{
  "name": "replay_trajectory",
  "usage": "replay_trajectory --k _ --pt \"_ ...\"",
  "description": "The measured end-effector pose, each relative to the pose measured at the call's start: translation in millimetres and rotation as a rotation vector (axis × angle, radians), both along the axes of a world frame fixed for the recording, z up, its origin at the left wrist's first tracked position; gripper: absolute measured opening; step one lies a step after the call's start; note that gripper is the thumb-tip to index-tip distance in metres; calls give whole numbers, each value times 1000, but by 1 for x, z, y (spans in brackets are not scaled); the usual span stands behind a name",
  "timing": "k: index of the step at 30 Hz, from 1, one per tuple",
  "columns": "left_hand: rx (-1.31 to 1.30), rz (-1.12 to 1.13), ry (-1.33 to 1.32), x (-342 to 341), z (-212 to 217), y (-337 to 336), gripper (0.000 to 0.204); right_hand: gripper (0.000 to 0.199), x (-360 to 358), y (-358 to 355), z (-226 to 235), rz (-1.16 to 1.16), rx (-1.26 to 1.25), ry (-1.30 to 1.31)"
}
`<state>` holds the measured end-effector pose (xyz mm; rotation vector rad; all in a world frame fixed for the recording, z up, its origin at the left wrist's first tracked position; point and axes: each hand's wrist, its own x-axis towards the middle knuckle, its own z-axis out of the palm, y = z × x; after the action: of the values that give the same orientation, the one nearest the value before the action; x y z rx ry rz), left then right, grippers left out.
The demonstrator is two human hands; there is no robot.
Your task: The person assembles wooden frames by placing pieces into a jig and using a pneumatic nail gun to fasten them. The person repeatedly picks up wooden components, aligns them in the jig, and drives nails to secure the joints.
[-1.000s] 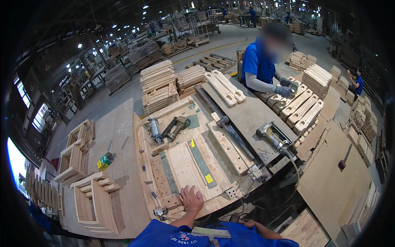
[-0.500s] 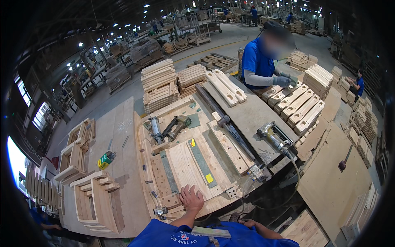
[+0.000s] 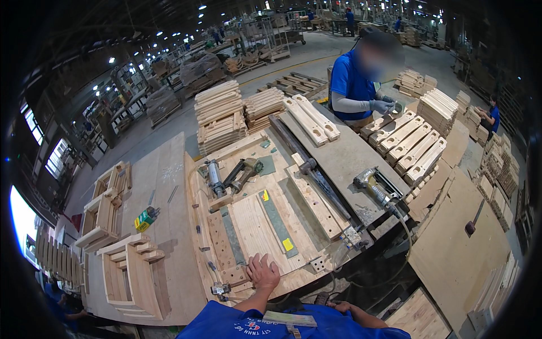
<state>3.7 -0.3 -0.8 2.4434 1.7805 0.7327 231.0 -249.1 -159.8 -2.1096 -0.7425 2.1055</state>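
Note:
My left hand (image 3: 263, 272) lies open on the near end of a pale wooden panel (image 3: 248, 226), its fingers a little apart. The panel sits in a wooden jig (image 3: 223, 248) with green strips and yellow tabs. My right hand (image 3: 342, 307) is low at the table's near edge, against my blue shirt. Its fingers are mostly hidden, close to a dark brown object I cannot make out. A pneumatic nail gun (image 3: 244, 174) and a grey cylinder (image 3: 214, 178) rest at the jig's far end.
A second nail gun (image 3: 375, 187) with a hose lies on the grey bench at right. Slotted wooden parts (image 3: 406, 138) stand before a co-worker (image 3: 355, 85). Wooden frames (image 3: 130, 277) and a green-yellow box (image 3: 145, 220) are on the left table. Stacked slats (image 3: 220, 116) stand behind.
My hands stay in place. The co-worker's gloved hands have shifted slightly among the slotted parts, and a person at the lower left has moved a little.

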Motion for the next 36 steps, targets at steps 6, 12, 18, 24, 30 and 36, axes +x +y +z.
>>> replay_trajectory --k 6,12,18,24,30,36 --pt "-3 8 -5 -3 5 0 51 66 -6 -4 -8 -43 -65 -59" --pt "15 1 -2 -2 4 1 52 66 -3 -5 -15 -46 -66 -44" --pt "24 -1 8 -4 5 0 53 66 -3 -4 -15 -43 -60 -35" --pt "11 0 5 -3 5 0 52 66 -3 -4 -15 -42 -49 -35" --pt "6 4 -6 -3 6 0 51 65 -4 -2 -19 -33 -42 -38" --pt "12 5 0 -4 5 0 52 65 -3 -3 -20 -23 -45 -36"
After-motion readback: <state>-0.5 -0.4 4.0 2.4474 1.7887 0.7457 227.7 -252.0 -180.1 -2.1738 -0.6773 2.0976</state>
